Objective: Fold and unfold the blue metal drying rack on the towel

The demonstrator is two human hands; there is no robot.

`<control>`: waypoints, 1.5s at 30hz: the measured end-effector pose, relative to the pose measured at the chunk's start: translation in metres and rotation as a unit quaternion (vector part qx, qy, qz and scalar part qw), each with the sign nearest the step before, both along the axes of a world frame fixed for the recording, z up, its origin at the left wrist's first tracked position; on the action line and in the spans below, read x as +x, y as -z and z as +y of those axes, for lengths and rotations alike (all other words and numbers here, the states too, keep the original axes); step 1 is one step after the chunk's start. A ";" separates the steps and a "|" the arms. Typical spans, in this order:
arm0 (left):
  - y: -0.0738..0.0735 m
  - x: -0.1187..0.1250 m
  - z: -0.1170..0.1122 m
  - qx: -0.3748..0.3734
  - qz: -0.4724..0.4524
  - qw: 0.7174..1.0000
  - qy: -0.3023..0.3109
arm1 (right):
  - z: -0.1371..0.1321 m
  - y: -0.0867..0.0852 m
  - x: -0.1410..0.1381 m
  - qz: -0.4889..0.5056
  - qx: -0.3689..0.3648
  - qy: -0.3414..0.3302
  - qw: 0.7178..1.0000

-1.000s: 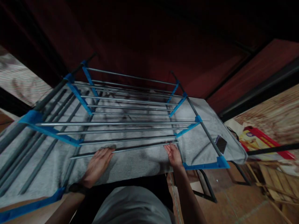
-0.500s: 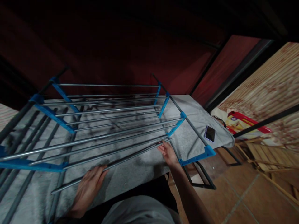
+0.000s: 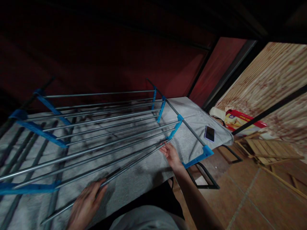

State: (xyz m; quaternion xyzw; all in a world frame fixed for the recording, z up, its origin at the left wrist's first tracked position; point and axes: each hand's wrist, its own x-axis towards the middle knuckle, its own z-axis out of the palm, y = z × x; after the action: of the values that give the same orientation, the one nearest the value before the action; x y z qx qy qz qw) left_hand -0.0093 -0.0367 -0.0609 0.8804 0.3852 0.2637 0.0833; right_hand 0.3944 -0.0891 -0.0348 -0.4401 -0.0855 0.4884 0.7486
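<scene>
A loose grey metal tube (image 3: pixel 131 165) slants across the front of a rack frame (image 3: pixel 100 144) made of grey tubes and blue plastic brackets. My left hand (image 3: pixel 87 203) is closed around the tube near its lower left end, which sticks out past the hand. At the other end, my right hand (image 3: pixel 171 156) touches the tube with its fingertips, by the end of a fixed tube and just below a blue bracket (image 3: pixel 174 129). Its fingers look pinched on the tube. Nearer me on the right is a blue corner bracket (image 3: pixel 200 156).
Grey cloth (image 3: pixel 192 111) covers the surface under the rack. A phone (image 3: pixel 209 134) lies on it at the right. Beyond are a red and yellow box (image 3: pixel 244 118), a folded wooden chair (image 3: pixel 273 148) and tiled floor (image 3: pixel 242 188). A dark red panel (image 3: pixel 107 67) rises behind.
The view has shifted, so the rack sits further left. My left hand and the tube's near end have moved down and left, leaving the tube more slanted. Both hands stay on it.
</scene>
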 end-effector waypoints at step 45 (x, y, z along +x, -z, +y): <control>-0.015 0.017 0.015 0.005 0.034 0.999 0.004 | 0.019 -0.003 0.019 -0.039 -0.010 0.038 0.998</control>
State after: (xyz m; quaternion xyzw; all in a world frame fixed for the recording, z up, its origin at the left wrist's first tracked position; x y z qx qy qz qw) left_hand 0.0074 -0.0214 -0.0461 0.8908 0.3833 0.2349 0.0668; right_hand 0.4135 -0.0700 -0.0320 -0.4695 -0.0930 0.4433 0.7579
